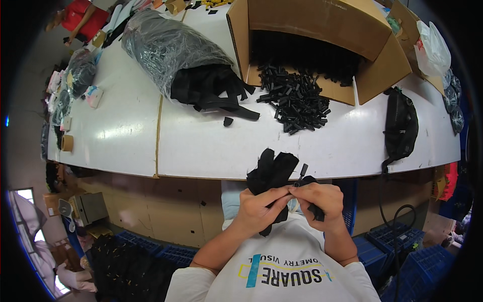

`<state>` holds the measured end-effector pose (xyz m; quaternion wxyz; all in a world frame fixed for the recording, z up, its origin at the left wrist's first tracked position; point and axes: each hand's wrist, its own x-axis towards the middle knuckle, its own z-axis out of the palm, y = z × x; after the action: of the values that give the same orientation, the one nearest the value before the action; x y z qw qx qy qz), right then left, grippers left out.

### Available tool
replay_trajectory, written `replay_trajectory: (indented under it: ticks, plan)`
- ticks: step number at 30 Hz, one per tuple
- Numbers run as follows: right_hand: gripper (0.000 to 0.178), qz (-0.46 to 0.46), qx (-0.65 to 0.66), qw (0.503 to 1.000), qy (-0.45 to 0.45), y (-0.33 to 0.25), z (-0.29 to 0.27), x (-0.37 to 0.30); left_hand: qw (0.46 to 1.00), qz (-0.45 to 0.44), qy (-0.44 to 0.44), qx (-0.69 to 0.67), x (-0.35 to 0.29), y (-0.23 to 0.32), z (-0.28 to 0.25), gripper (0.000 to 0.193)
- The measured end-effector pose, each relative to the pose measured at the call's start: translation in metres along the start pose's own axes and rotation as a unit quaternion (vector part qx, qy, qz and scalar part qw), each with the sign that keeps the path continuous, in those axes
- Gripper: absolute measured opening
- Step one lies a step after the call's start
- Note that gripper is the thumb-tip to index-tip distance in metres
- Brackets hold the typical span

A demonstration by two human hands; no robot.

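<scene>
So we've got both hands just short of the white table (216,156), fingertips nearly meeting. Our left hand (261,207) pinches the black fabric strips (271,171), and our right hand (320,200) pinches too, seemingly at the base of the small black tab (304,170) poking up; what's right between the tips, we can't tell. Our advice: grip close to that base, wrists steady, loose strip ends folded aside so we can see. The pile of small black pieces (299,108) lies farther off, at the mouth of the open carton (312,20)
</scene>
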<state>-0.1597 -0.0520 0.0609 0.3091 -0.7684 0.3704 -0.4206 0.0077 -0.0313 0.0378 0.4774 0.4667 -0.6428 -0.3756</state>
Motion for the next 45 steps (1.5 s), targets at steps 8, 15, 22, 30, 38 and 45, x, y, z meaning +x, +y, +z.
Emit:
replay_trajectory:
  ticks: [8,15,22,30,38,45]
  plan:
    - [0.036,0.018,0.061,0.998,0.016,-0.003,0.008,0.000,0.997,-0.036,0.062,-0.021,-0.004,-0.003,-0.002,0.019]
    - [0.011,0.310,0.384,0.869,0.036,0.016,0.031,-0.017,0.991,-0.007,0.074,-0.114,-0.015,-0.011,-0.004,0.014]
    - [0.011,0.324,0.333,0.880,0.096,-0.005,0.034,-0.016,0.986,0.043,0.099,-0.128,-0.012,-0.009,0.000,0.012]
    - [0.006,0.286,0.323,0.896,0.101,0.005,0.041,-0.027,0.986,0.050,0.103,-0.120,-0.017,-0.013,0.003,0.009]
    - [0.016,0.017,0.122,0.987,0.106,-0.009,0.029,-0.019,0.980,0.065,0.077,-0.170,-0.020,-0.020,0.001,0.012]
    - [0.018,-0.004,0.005,0.999,0.041,-0.017,0.015,-0.023,0.989,0.031,0.005,-0.147,-0.021,-0.010,-0.005,0.016]
